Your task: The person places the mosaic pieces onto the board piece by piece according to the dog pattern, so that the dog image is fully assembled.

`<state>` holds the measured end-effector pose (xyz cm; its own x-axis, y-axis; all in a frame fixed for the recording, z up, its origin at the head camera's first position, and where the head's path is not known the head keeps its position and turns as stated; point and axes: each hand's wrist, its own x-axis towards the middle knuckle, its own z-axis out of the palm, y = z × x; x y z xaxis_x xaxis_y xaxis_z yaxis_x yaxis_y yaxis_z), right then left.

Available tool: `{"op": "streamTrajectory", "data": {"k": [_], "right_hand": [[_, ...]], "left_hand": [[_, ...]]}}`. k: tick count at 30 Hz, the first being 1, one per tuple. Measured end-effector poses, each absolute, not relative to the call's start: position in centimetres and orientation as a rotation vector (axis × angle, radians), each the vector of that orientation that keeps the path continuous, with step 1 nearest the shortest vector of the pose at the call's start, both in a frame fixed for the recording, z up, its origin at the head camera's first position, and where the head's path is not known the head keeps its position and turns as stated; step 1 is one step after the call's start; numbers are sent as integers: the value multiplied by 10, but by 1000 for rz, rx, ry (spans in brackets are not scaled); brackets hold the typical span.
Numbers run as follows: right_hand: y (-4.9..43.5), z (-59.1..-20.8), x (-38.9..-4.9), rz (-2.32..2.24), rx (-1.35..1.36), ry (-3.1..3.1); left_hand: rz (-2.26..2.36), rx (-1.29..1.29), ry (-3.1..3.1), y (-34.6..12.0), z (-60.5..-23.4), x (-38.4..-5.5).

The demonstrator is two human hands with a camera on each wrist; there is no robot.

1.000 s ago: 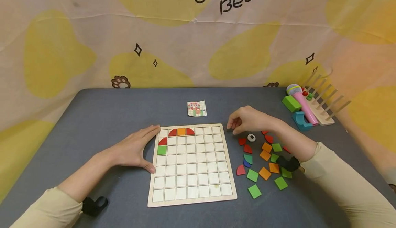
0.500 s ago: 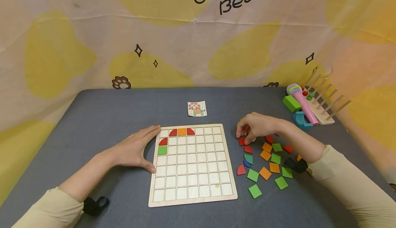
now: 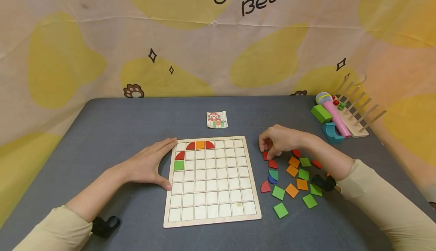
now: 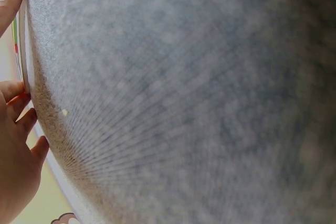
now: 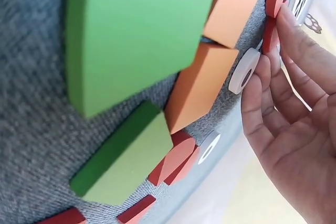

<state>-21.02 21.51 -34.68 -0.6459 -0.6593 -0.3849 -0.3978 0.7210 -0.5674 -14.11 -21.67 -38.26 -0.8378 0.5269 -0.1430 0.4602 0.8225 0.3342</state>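
A square wooden grid board (image 3: 217,223) lies on the table. Its upper left squares hold red quarter-circle tiles, an orange square tile (image 3: 200,145) and a green square tile (image 3: 178,165). My left hand (image 3: 146,164) rests at the board's left edge, thumb and fingers spread; the left wrist view catches its fingers (image 4: 18,108) along that edge. Right of the board, my right hand (image 3: 280,140) pinches a red quarter-circle tile (image 3: 265,155) between thumb and fingertips, low over the table. In the right wrist view that red tile (image 5: 269,34) shows by the thumb, near a white ring-shaped piece (image 5: 244,72).
Loose tiles, such as an orange square (image 3: 291,190) and a green square (image 3: 281,210), are scattered right of the board. A small pattern card (image 3: 216,119) lies behind it. At the back right are a pink toy microphone (image 3: 335,116), blocks and a pegged wooden stand (image 3: 357,128).
My right hand has come down and slightly right from beside the board's upper right corner to a red quarter-circle tile, which it now pinches. My left hand stays at the board's edge.
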Motion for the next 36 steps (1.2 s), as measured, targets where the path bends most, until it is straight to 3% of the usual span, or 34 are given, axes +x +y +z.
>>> {"op": "streamTrajectory", "data": {"k": [23,36], "right_hand": [[165,-334,-211,-719,-1053,2465],[110,-333,-197,-920,-952,2555]], "left_hand": [[427,771,2782,-218,-384,-142],[417,773,2785,-218,-384,-142]]}}
